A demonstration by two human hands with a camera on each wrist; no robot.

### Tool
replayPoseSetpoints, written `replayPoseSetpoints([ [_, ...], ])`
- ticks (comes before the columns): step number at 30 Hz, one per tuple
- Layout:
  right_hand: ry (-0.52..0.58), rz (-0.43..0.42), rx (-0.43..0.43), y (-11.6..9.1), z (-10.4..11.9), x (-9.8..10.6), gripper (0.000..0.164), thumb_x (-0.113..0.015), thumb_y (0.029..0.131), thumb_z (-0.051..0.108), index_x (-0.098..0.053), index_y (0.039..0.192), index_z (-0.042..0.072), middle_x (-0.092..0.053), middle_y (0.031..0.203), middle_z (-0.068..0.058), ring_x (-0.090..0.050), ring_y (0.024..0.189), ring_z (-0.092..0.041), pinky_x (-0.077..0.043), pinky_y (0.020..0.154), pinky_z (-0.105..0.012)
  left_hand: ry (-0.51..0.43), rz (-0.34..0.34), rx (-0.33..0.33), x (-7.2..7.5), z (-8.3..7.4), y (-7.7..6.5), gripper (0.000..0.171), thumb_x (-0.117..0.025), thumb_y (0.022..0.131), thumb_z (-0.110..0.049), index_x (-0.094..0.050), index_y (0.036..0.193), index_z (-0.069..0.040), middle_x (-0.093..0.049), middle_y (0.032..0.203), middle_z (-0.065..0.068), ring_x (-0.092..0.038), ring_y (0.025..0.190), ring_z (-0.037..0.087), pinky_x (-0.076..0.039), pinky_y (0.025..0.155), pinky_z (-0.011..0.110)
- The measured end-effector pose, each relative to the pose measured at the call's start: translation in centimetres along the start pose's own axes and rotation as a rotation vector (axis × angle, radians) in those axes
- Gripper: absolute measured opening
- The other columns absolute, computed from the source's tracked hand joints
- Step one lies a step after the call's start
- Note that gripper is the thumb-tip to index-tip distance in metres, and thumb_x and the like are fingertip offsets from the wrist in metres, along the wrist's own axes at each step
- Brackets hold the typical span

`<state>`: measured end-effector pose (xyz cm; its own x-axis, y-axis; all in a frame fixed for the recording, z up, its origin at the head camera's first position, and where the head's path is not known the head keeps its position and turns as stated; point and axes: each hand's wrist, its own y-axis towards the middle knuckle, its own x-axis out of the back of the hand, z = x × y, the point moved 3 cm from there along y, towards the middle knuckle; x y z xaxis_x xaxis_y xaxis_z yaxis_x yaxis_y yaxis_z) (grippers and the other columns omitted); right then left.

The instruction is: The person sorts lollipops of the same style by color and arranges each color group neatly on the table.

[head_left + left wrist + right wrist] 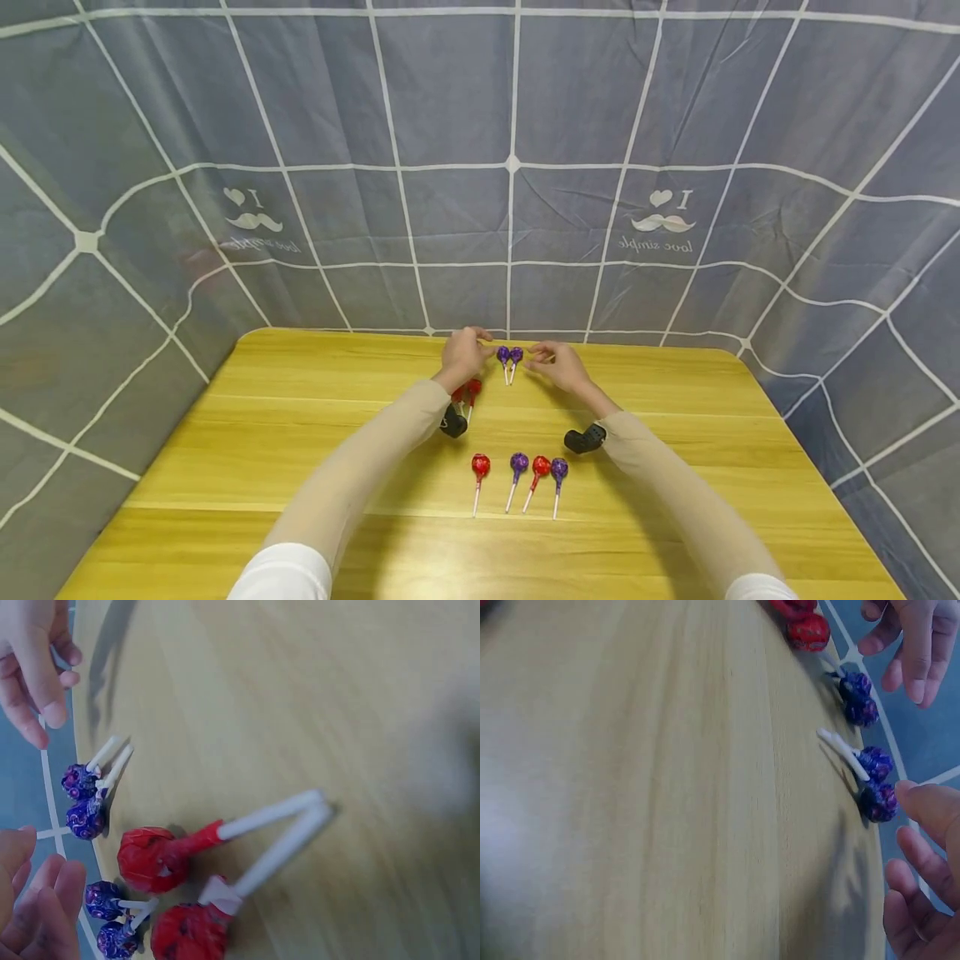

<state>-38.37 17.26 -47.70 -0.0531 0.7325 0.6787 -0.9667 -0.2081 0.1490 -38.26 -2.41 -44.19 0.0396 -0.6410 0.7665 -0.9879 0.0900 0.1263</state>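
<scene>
Two purple lollipops (510, 356) lie side by side at the table's far edge, sticks toward me. My left hand (463, 357) hovers just left of them, fingers loosely bent around nothing. To their right is my right hand (558, 364), also holding nothing; in the right wrist view its fingertips are right at the nearer purple lollipop (878, 802). Another pair of purple lollipops (103, 900) lies by my left hand in the left wrist view, hidden behind that hand in the head view. Two red lollipops (154, 859) with sticks meeting lie under my left wrist.
Nearer to me, a loose row holds a red lollipop (481, 467), a purple lollipop (518, 463), another red lollipop (540, 467) and another purple lollipop (559, 470). The wooden table (300, 467) ends at a grey checked curtain (450, 217).
</scene>
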Motion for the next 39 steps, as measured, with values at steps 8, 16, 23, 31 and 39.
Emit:
replayPoseSetpoints([
  [8,-0.004,0.006,0.045,-1.7,1.3,0.9,0.032,-0.069,0.088,0.013,-0.066,0.113,-0.004,-0.07,0.097,-0.019,-0.062,0.077,-0.021,-0.049,0.068,-0.027,0.006,-0.004,-0.075,0.8,0.3,-2.1,0.026,-0.071,0.088,-0.022,-0.072,0.11,-0.009,-0.075,0.085,0.006,-0.065,0.064,0.015,-0.034,0.045,0.019],
  [16,-0.021,0.019,0.059,-3.3,2.8,1.1,0.031,-0.07,0.087,0.014,-0.067,0.113,-0.001,-0.071,0.096,-0.015,-0.059,0.075,-0.019,-0.046,0.068,-0.027,-0.044,0.011,-0.121,1.7,0.6,-4.1,0.026,-0.072,0.087,-0.021,-0.071,0.11,-0.009,-0.074,0.083,0.006,-0.061,0.057,0.011,-0.033,0.043,0.02],
  [23,0.011,0.062,0.068,-5.2,3.6,0.5,0.031,-0.072,0.085,0.015,-0.067,0.111,-0.002,-0.071,0.092,-0.014,-0.057,0.07,-0.013,-0.045,0.064,-0.021,-0.073,0.03,-0.141,2.4,0.7,-6.1,0.027,-0.073,0.086,-0.023,-0.071,0.109,-0.01,-0.073,0.083,0.005,-0.052,0.05,0.006,-0.029,0.042,0.019],
  [31,0.028,0.097,0.079,-7.7,4.0,0.4,0.031,-0.071,0.086,0.018,-0.067,0.111,-0.001,-0.07,0.09,-0.01,-0.058,0.074,-0.013,-0.047,0.067,-0.023,-0.164,0.006,-0.19,3.2,1.6,-8.7,0.024,-0.075,0.083,-0.015,-0.072,0.104,-0.005,-0.074,0.076,0.006,-0.058,0.054,0.008,-0.028,0.043,0.021],
  [39,0.034,0.115,0.072,-10.2,3.5,1.1,0.032,-0.07,0.088,0.025,-0.068,0.11,0.002,-0.069,0.088,-0.004,-0.057,0.075,-0.011,-0.046,0.065,-0.022,-0.181,-0.008,-0.194,3.7,2.4,-10.7,0.02,-0.075,0.083,-0.015,-0.073,0.101,-0.006,-0.074,0.081,0.006,-0.064,0.063,0.013,-0.03,0.043,0.019],
])
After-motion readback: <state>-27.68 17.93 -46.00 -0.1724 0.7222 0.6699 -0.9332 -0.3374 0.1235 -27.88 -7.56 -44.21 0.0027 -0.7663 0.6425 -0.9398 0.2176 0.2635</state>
